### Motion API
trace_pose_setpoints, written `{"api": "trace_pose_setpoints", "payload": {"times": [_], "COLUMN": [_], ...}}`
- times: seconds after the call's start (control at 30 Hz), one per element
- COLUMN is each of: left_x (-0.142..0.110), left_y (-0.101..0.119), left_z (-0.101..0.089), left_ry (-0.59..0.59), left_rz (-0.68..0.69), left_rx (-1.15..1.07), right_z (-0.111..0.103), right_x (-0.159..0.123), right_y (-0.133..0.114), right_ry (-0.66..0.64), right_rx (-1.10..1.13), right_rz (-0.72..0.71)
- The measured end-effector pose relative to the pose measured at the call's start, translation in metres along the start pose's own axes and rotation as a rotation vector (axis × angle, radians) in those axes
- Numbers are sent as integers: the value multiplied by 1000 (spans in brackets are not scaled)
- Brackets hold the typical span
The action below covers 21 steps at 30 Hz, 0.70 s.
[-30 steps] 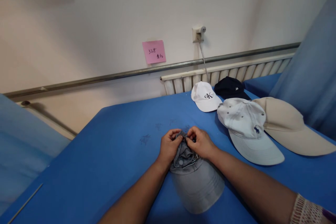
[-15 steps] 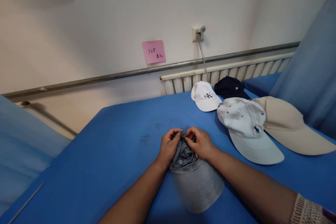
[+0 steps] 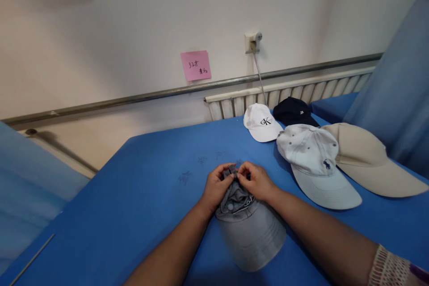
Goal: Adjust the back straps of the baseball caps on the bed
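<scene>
A grey baseball cap [image 3: 253, 232] lies on the blue-covered table [image 3: 127, 205], its brim toward me and its crown crumpled. At the back of the cap, my left hand [image 3: 216, 187] pinches the strap end between thumb and fingers. Close beside it, my right hand [image 3: 256, 181] also pinches the strap, fingers curled. The two thumbs nearly meet over the strap. Part of the crown's right side is covered by my right hand, and the strap's fastening is too small to make out.
To the right lie a white cap [image 3: 261, 121], a dark navy cap [image 3: 291, 111], a pale cap with a polo emblem [image 3: 310, 152] and a beige cap [image 3: 362, 152]. Behind stand a radiator [image 3: 321, 91] and a metal rail [image 3: 150, 96]. Blue curtains [image 3: 398, 85] hang at both sides.
My fingers have shifted slightly at the strap, and more of its end now shows above my left thumb. The grey cap has barely moved; the other caps lie as before.
</scene>
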<state>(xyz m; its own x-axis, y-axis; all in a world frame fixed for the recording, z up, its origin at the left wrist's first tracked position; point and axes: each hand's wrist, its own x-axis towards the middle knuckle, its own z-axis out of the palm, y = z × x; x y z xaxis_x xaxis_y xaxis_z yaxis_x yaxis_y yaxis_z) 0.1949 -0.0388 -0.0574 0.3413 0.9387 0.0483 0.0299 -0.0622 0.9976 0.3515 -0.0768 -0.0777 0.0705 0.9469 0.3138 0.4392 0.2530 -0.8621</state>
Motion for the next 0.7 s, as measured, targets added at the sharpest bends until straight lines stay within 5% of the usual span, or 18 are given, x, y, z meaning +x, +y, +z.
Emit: {"api": "trace_pose_setpoints", "payload": {"times": [0.17, 0.37, 0.7], "left_x": [-1, -3, 0], "left_y": [3, 13, 6], "left_z": [2, 1, -2], "left_ry": [5, -22, -60], "left_rz": [-208, -296, -249], "left_rx": [-286, -452, -485], "right_z": [-8, -16, -11], "right_x": [-1, -1, -2], "right_y": [-5, -15, -6], "right_ry": [-45, -33, 47], "right_rx": [-128, -320, -91], "right_rz": [-173, -387, -164]}}
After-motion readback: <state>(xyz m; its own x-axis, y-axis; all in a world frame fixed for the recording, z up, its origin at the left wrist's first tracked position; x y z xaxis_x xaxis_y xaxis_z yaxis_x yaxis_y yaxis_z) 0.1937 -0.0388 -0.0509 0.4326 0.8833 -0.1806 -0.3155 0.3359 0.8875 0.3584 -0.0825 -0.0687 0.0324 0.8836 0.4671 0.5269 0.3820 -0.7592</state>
